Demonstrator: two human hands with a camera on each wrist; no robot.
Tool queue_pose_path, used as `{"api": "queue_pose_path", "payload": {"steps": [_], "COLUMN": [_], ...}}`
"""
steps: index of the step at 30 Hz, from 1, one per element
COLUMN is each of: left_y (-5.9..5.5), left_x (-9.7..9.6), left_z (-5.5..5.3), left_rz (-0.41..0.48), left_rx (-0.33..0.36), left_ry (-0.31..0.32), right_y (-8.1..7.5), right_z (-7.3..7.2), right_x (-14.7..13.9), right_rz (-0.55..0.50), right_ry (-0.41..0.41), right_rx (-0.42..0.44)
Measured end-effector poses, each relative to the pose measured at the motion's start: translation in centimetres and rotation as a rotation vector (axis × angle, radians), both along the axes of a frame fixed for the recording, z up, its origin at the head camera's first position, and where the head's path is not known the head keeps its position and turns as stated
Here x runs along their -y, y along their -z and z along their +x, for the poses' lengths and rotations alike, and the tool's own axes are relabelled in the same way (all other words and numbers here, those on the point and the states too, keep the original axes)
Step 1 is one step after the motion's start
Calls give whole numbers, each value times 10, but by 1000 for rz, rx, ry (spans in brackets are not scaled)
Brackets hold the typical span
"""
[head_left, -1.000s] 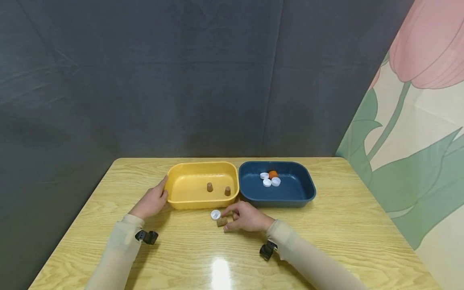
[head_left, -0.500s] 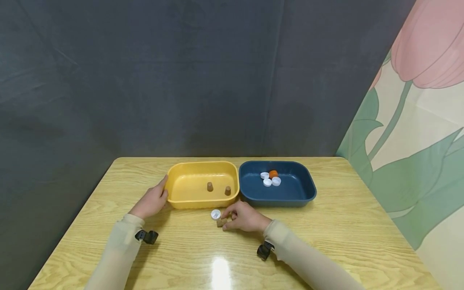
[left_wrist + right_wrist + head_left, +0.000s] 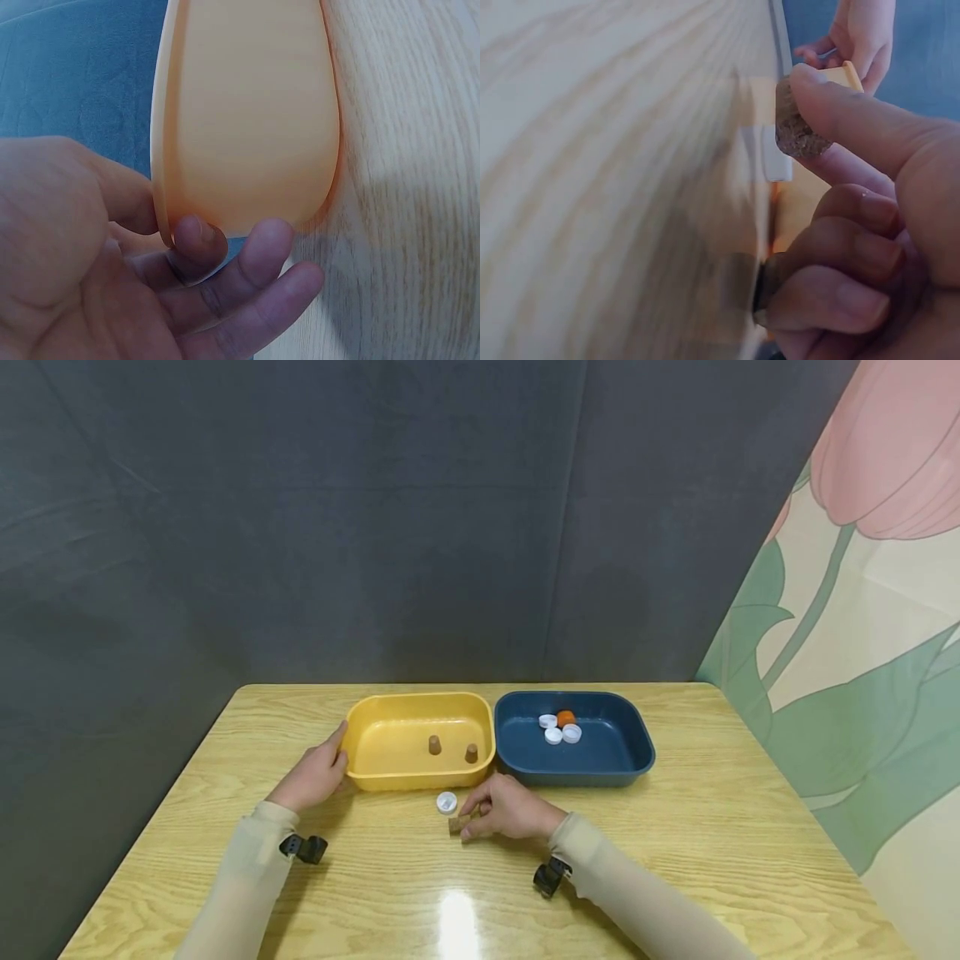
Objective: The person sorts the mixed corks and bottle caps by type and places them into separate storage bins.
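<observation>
In the head view my right hand [image 3: 513, 810] pinches a brown cork stopper [image 3: 454, 826] between thumb and index finger, low at the table in front of the trays. The right wrist view shows the cork [image 3: 795, 127] at the tips of thumb and index finger, with the other fingers curled behind. Just left of these fingertips a white bottle cap [image 3: 446, 802] lies on the table. My left hand [image 3: 309, 777] holds the left end of a yellow tray [image 3: 420, 782]. In the left wrist view its thumb lies at the tray's rim [image 3: 159, 180] and its fingertips touch the outer wall.
Two corks, one [image 3: 434, 745] left of the other [image 3: 471, 753], stand inside the yellow tray. Against its right end is a dark blue tray [image 3: 573, 778] with an orange cap [image 3: 566, 719] and several white caps [image 3: 572, 733]. Behind the wooden table [image 3: 375, 893] hangs a dark cloth [image 3: 337, 527].
The right thumb and index finger have drawn together on the cork, which now sits at a slightly different angle. The left hand and both trays have stayed in place.
</observation>
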State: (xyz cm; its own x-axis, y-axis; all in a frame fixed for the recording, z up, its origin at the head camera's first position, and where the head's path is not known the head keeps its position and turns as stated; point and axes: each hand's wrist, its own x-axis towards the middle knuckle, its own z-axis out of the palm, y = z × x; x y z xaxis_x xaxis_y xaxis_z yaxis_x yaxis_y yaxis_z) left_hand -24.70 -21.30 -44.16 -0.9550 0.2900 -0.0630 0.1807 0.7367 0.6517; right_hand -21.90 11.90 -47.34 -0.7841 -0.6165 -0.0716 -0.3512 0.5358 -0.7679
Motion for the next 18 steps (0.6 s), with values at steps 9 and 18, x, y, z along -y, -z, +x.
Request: {"api": "queue_pose_path", "payload": {"steps": [9,18], "left_y": [1,2], "left_x": [0,1], "left_z": [0,-2], "left_rz": [-2,2], "left_rx": [2,0], "left_ry": [1,1], "right_y": [-10,-23], "right_z": [0,0], "right_x": [-3,-2], "right_rz": [-7,-38], "right_ry": [-17,-4], "right_rx": [-1,-24]}}
